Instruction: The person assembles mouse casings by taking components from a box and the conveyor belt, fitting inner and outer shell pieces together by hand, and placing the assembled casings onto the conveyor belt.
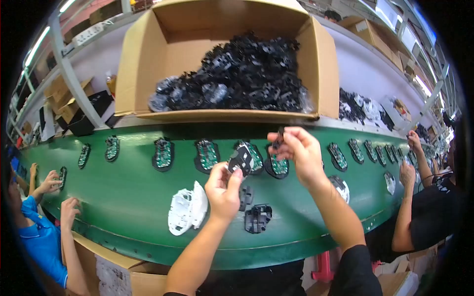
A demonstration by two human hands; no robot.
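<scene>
My left hand (223, 193) is closed on a rounded black-and-white plastic shell part (241, 163), with the thumb pressed on its near end. Raised to its right, my right hand (305, 154) pinches a small black plastic piece (279, 139). Beneath my hands lie a dark grey plastic part (246, 196) and a black plastic frame (258, 218). A pair of white shells (186, 209) rests left of my left forearm. Behind my hands, black bases with green circuit boards (207, 156) stand in a row; my hands partly cover some of them.
A large cardboard box (323, 69) full of black plastic pieces (247, 74) sits above the green bench (123, 197). Another black-and-white shell (340, 188) lies beyond my right forearm. Co-workers' hands (69, 212) work at the left, and another person's hands (408, 172) at the right.
</scene>
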